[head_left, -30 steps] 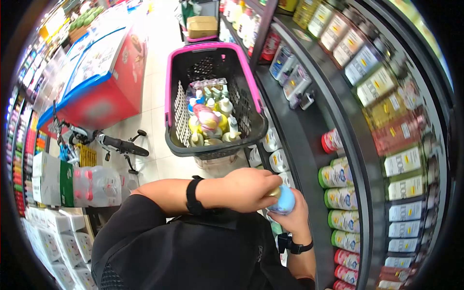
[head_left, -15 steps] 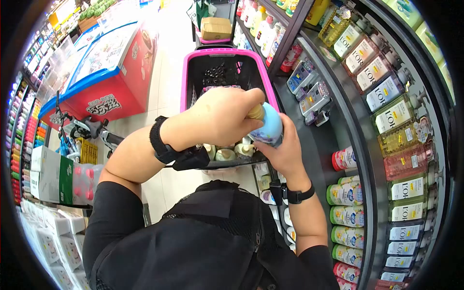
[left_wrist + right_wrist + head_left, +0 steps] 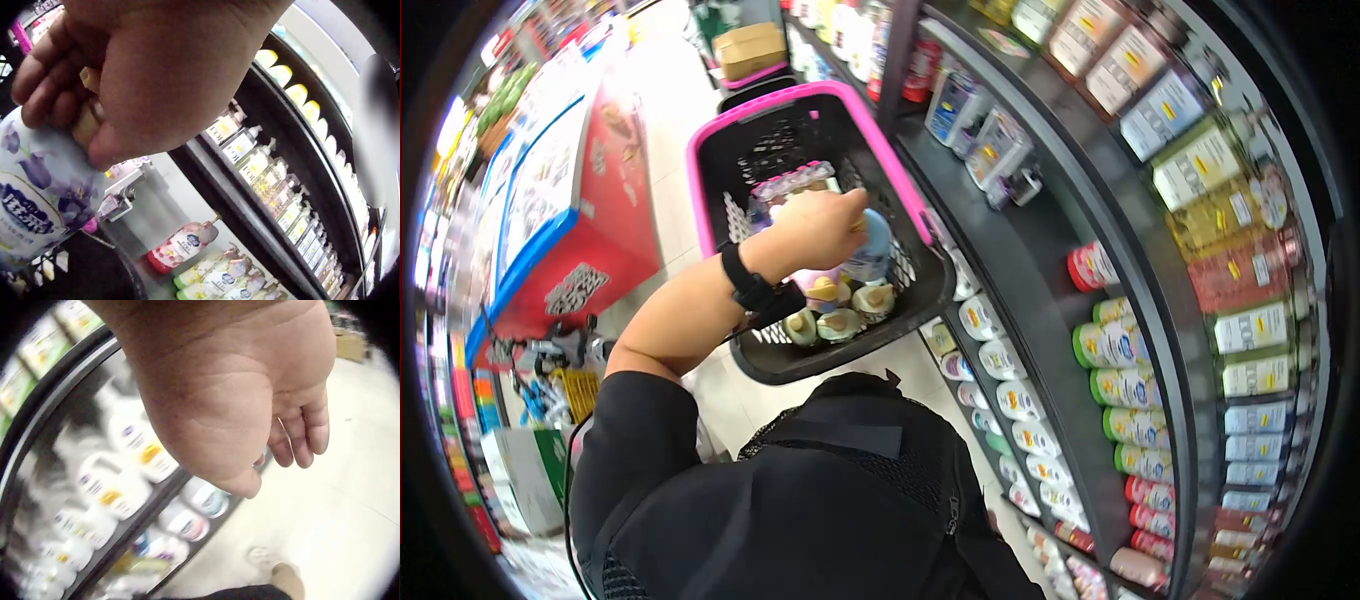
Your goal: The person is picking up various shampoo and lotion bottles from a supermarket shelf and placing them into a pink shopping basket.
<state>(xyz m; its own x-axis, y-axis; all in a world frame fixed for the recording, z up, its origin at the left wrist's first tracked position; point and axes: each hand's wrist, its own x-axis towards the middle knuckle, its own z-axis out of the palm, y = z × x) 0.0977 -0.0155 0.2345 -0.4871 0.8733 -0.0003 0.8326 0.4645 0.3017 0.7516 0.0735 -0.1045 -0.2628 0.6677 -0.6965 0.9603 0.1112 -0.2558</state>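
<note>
My left hand (image 3: 822, 235) pinches the top of a light-blue pump bottle (image 3: 872, 248) inside the rim of the black basket (image 3: 765, 362). In the left wrist view the fingers curl round the cream-coloured pump (image 3: 91, 80); purple flowers decorate the bottle's label (image 3: 37, 203). Several pump bottles stand in the basket, among them a pale one (image 3: 838, 323) and a pink-topped one (image 3: 820, 287). Down by the shelf, my right hand (image 3: 250, 406) hangs with loose fingers and holds nothing. It shows only in the right wrist view.
A dark shelf rack (image 3: 1040, 300) of pump bottles runs along the right, with white bottles (image 3: 109, 487) on its lower shelves. A red freezer chest (image 3: 615, 170) and a bicycle with a yellow crate (image 3: 575, 393) are on the left. A cardboard box (image 3: 750, 50) sits behind the basket.
My left hand has carried the blue bottle forward and down into the basket. The right hand, which was holding the bottle too, has let go and left the head view.
</note>
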